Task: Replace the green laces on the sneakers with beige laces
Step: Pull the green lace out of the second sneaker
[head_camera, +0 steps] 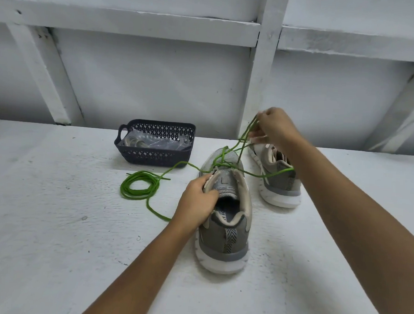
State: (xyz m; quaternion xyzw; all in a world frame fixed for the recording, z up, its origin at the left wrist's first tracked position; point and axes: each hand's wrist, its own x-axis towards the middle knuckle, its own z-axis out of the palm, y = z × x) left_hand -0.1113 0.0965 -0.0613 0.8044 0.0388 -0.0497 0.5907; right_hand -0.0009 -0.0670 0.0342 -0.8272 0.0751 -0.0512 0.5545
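The head camera looks down on two sneakers standing on a white tabletop (52, 220). The near sneaker (224, 233) has its heel toward the camera and its toe pointing away. The left hand (197, 200) holds it at the left side of the opening. Its fingers (206, 180) are curled over the edge by the tongue, and the thumb presses on the tongue.

The right hand (274, 127) is up in the air, above and past the toe. Its fingers are pinched together on the green lace (223, 155). The lace runs from that hand down to the front of the near sneaker. One loose part goes right, across the far sneaker (280, 185), and under the right arm. Another part goes left onto the tabletop, toward a green coil (139, 173) lying left of the near sneaker. I cannot tell if the coil is the same lace or a second one.

The far sneaker stands just to the right of the near one and a bit behind it. It has beige laces (273, 147) in it.

A dark basket (152, 158) sits further back on the left, well apart from both hands. It holds clear bags (161, 142), and one has a pale rolled lace (133, 142) inside. Behind it all is a white wall (157, 81) with white beams.
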